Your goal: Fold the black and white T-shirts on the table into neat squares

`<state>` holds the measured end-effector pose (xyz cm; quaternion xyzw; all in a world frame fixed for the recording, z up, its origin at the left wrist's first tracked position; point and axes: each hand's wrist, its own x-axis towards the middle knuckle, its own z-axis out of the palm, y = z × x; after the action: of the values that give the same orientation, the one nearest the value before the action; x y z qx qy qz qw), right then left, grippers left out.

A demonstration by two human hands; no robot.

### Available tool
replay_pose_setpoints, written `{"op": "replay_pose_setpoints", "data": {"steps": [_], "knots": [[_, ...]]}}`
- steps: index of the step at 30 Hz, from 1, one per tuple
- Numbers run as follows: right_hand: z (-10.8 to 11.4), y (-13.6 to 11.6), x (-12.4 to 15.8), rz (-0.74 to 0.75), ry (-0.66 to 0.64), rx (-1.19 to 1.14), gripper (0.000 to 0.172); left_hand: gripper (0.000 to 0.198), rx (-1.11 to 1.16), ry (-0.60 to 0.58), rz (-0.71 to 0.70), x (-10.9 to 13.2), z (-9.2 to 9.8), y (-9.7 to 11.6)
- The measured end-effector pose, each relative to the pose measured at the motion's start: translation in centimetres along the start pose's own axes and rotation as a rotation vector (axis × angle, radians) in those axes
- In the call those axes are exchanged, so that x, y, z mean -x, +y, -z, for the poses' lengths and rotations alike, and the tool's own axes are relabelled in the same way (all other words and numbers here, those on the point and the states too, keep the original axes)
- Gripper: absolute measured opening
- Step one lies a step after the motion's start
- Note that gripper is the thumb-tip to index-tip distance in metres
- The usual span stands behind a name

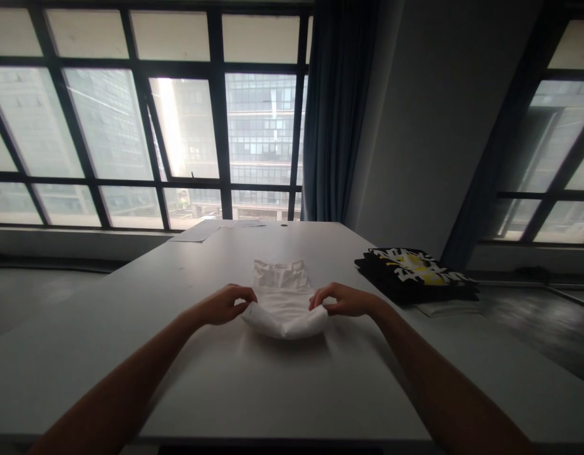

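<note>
A white folded garment [285, 300] lies in the middle of the table, its far end flat on the surface. Its near edge is lifted and sags in a curve between my two hands. My left hand [228, 303] pinches the left corner of that edge, thumb against fingers. At the right corner, my right hand [342, 299] grips the cloth in the same way, fingers bent over it. What kind of garment it is, I cannot tell from its folds.
The white table [282, 398] stretches away toward the windows. Black clothing with white and yellow print [415, 272] is stacked at the right edge, with a pale folded cloth [450, 308] beneath. Sheets of paper [197, 234] lie at the far left. A dark curtain [334, 114] hangs behind.
</note>
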<state>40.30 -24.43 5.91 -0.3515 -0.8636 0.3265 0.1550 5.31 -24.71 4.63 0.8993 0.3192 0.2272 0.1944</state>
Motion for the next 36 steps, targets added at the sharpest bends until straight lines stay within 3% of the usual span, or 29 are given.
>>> {"op": "replay_pose_setpoints", "data": {"steps": [3, 6, 8, 11, 13, 17, 22, 26, 30, 32, 36], "knots": [[0.8, -0.8, 0.5, -0.053, -0.001, -0.248, 0.046, 0.037, 0.261, 0.049, 0.047, -0.5, 0.5, 0.9], [0.6, -0.5, -0.4, -0.147, 0.244, -0.360, 0.050, 0.049, 0.426, 0.303, 0.174, -1.9, -0.8, -0.5], [-0.1, 0.2, -1.5, -0.312, 0.421, -0.344, 0.047, 0.056, 0.470, 0.415, 0.353, -2.6, -2.1, -2.1], [-1.5, 1.4, -2.8, -0.557, 0.483, -0.283, 0.053, 0.063, 0.351, 0.396, 0.571, -2.9, -3.7, -3.8], [-2.3, 1.8, -3.2, -0.579, 0.434, -0.218, 0.057, 0.063, 0.196, 0.348, 0.560, -2.6, -4.3, -3.9], [-3.2, 1.9, -3.6, -0.499, 0.399, 0.017, 0.057, 0.069, -0.020, 0.246, 0.404, -2.2, -4.8, -3.0], [-3.7, 1.6, -4.1, -0.446, 0.444, 0.140, 0.045, 0.051, -0.097, 0.233, 0.391, -2.5, -5.1, -3.1], [-3.8, 0.9, -4.3, -0.265, 0.595, 0.239, 0.031, 0.043, -0.048, 0.317, 0.359, -2.6, -4.9, -3.1], [-4.0, 0.6, -4.4, -0.060, 0.695, 0.279, 0.029, 0.053, -0.097, 0.524, 0.191, -2.7, -4.7, -2.9], [-4.2, 0.9, -4.4, -0.085, 0.679, 0.323, 0.031, 0.054, -0.134, 0.517, 0.219, -2.6, -4.7, -3.3], [-4.5, 1.2, -4.4, -0.358, 0.542, 0.479, 0.039, 0.051, -0.256, 0.401, 0.371, -2.5, -4.9, -3.5]]}}
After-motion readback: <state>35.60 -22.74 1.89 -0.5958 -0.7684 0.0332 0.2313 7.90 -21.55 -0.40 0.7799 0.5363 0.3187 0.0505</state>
